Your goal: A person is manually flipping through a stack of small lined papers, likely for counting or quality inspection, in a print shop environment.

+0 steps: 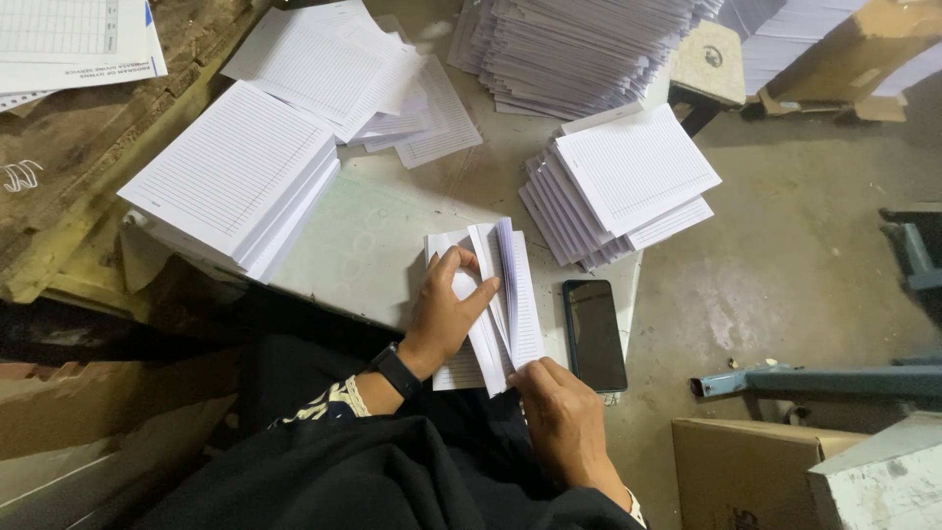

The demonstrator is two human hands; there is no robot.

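Far left: one thick squared stack of white ruled paper sheets (pixel 235 177) on the pale worn tabletop (pixel 363 245), well apart from your hands. Behind it, one loose fanned pile of ruled sheets (pixel 353 74).

Your left hand (pixel 444 314), black wristband on the wrist, lies on the small bundle of white ruled sheets (pixel 491 304) at the near table edge. Fingers curled, thumb and forefinger pinching a few leaves on the left half.

Your right hand (pixel 564 417) grips the bundle's near corner, fingers closed on the edge; the middle leaves stand up fanned between the hands.

My read: you're fanning through the leaves. Keep the right-hand corner clamped so the edges stay flush, let the left thumb release one leaf at a time, keep the bundle flat on the table.

Just right of the bundle, nearly touching: one black smartphone (pixel 595 334), screen dark. Beyond it, one offset-stacked pile of ruled sets (pixel 623 186). Top centre, one large fanned stack of sheets (pixel 574 49); individual sheets not countable.

Right: brown cardboard boxes, one at top (pixel 849 59), one at bottom (pixel 741 471).
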